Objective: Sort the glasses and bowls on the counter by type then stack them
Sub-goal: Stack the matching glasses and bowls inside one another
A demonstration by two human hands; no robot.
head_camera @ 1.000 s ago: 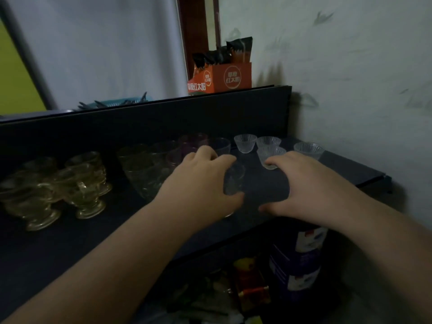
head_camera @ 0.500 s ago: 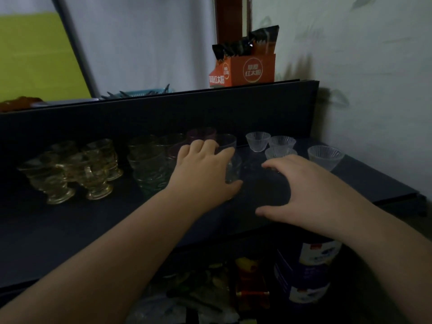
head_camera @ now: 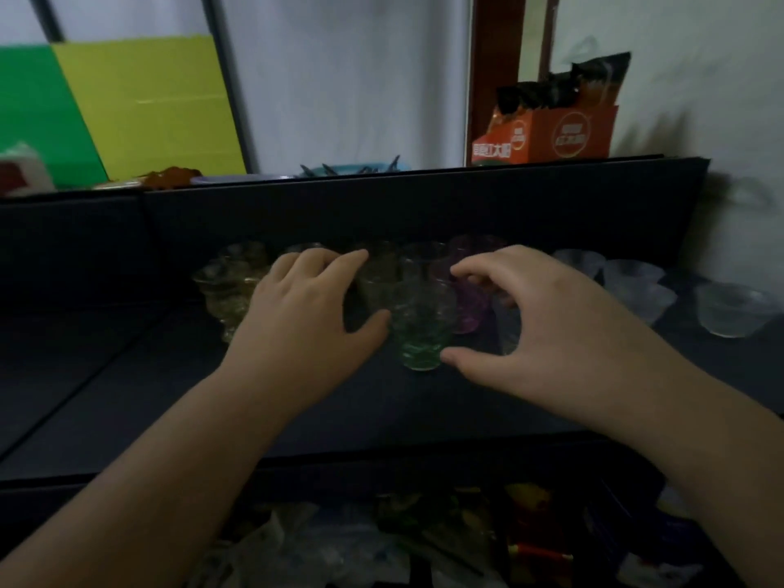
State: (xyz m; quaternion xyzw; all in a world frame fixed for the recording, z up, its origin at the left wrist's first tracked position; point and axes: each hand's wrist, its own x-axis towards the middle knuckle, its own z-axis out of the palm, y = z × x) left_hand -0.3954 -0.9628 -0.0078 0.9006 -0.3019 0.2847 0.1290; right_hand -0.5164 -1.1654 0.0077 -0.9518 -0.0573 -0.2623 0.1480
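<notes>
On the dark counter (head_camera: 127,375) stands a cluster of glasses. A green-tinted glass (head_camera: 420,333) is at the front, a purple glass (head_camera: 466,303) behind it to the right, and amber footed glasses (head_camera: 222,286) to the left. Small clear ribbed bowls (head_camera: 636,286) sit at the right, one more (head_camera: 734,309) farther right. My left hand (head_camera: 305,320) hovers left of the green glass with fingers spread, its thumb near the glass wall. My right hand (head_camera: 551,328) curves over the purple glass, its thumb by the green glass's base. A clear glass (head_camera: 509,328) is partly hidden under it.
A black back panel (head_camera: 424,205) rises behind the glasses. On top of it stand an orange carton (head_camera: 551,133) and a blue basket (head_camera: 356,168). A white wall closes the right side. Clutter and bottles lie below the counter's front edge (head_camera: 382,451).
Both hands have shifted left along the counter, from the clear glass near the small bowls to the green and purple glasses. The view has swung left with them.
</notes>
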